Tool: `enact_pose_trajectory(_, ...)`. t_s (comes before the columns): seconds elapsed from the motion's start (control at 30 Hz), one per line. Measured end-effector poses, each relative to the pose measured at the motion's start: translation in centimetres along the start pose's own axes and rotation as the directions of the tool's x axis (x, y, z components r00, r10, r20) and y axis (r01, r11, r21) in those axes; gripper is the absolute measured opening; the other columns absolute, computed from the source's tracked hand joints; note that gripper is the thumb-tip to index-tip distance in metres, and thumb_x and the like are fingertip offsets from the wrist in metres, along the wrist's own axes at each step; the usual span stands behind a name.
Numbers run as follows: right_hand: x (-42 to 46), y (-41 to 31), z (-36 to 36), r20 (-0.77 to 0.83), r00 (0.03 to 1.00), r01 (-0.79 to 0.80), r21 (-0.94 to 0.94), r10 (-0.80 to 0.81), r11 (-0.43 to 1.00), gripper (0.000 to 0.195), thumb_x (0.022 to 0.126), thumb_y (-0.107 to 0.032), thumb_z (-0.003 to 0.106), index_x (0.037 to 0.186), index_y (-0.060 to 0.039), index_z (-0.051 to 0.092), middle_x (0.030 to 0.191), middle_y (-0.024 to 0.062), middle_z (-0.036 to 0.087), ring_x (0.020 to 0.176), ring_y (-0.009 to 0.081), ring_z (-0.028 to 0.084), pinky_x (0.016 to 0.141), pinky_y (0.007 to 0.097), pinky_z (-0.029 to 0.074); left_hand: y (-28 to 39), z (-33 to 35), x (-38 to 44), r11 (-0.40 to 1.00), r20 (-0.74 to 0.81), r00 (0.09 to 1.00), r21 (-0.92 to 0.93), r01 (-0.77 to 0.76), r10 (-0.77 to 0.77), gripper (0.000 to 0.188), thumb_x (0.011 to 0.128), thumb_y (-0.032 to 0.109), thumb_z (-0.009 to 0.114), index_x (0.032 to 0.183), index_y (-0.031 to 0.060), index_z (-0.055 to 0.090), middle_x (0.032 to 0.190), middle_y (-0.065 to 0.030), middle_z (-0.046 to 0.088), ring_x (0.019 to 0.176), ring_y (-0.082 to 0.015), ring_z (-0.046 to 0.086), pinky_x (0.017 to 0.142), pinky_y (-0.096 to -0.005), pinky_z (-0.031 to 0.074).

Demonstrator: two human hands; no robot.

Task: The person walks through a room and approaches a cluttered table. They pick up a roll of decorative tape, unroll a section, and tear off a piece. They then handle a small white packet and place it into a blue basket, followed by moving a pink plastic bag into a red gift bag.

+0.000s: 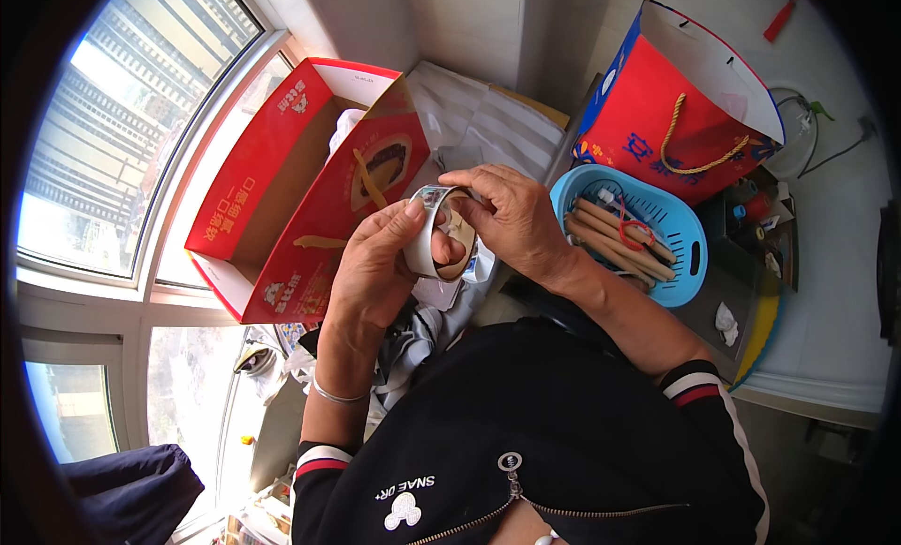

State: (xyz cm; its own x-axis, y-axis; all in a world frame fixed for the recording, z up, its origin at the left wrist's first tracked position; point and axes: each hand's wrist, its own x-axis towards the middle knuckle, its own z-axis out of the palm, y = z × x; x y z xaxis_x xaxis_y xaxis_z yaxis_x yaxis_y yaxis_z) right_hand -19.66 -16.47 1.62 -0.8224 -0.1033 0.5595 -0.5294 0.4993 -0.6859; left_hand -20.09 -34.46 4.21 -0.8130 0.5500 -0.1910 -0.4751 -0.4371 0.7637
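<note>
A wide roll of tape (pixel 422 253) with a pale outer face and a cardboard core is held up in front of my chest, tilted on its side. My left hand (pixel 383 256) grips it from the left, thumb on the outer face and fingertips showing through the core. On the upper right rim, my right hand (pixel 510 218) pinches the roll between thumb and forefinger. Whether a loose tape end lies under those fingers cannot be made out. Just left of the roll stands a large open red gift box (pixel 295 256) with rope handles and printed writing.
At the right, a blue plastic basket (pixel 693 228) holds several tan rods (pixel 619 246) and a red cord (pixel 626 228). Behind it stands a red paper bag (pixel 647 102). A crumpled white tissue (pixel 726 323) lies near the basket. Windows (pixel 141 123) line the left side.
</note>
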Motion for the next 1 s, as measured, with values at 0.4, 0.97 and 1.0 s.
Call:
enact_pose_trajectory(0.4, -1.3, 1.5, 0.2, 0.410, 0.839, -0.543, 0.588, 0.359, 0.599, 0.044, 0.080, -0.020, 0.073, 0.114, 0.0026, 0.058, 0.092, 0.0072, 0.066, 0.084, 0.0098, 0.061, 0.074, 0.0234, 0.051, 1.4, -0.3, -0.5, 0.958, -0.130, 0.985, -0.247, -0.143, 0.113, 0.025, 0.095, 0.024, 0.051, 0.096, 0.0000, 0.055, 0.066, -0.0046, 0.059, 0.075, -0.0192, 0.062, 0.080, -0.0367, 0.051)
enact_pose_trajectory(0.97, -3.5, 3.6, 4.6, 0.276, 0.882, -0.462, 0.344, 0.382, 0.818, 0.075, 0.066, -0.013, 0.080, 0.132, -0.0050, 0.044, 0.122, 0.0069, 0.043, 0.064, 0.0081, 0.048, 0.063, 0.0224, 0.046, 3.5, 1.4, -1.6, 0.839, -0.024, 0.976, -0.508, -0.197, 0.215, 0.027, 0.097, 0.023, 0.047, 0.099, 0.0000, 0.061, 0.067, 0.0019, 0.058, 0.080, -0.0152, 0.061, 0.091, -0.0363, 0.046)
enact_pose_trajectory(1.0, -3.4, 3.7, 5.3, 0.290, 0.888, -0.445, 0.354, 0.356, 0.822, 0.074, 0.067, -0.012, 0.079, 0.132, -0.0066, 0.044, 0.123, 0.0065, 0.042, 0.066, 0.0090, 0.047, 0.065, 0.0229, 0.046, 3.6, 1.8, -1.6, 0.832, -0.003, 0.974, -0.520, -0.194, 0.225, 0.027, 0.097, 0.023, 0.047, 0.100, -0.0004, 0.061, 0.068, 0.0018, 0.059, 0.081, -0.0154, 0.062, 0.091, -0.0366, 0.046)
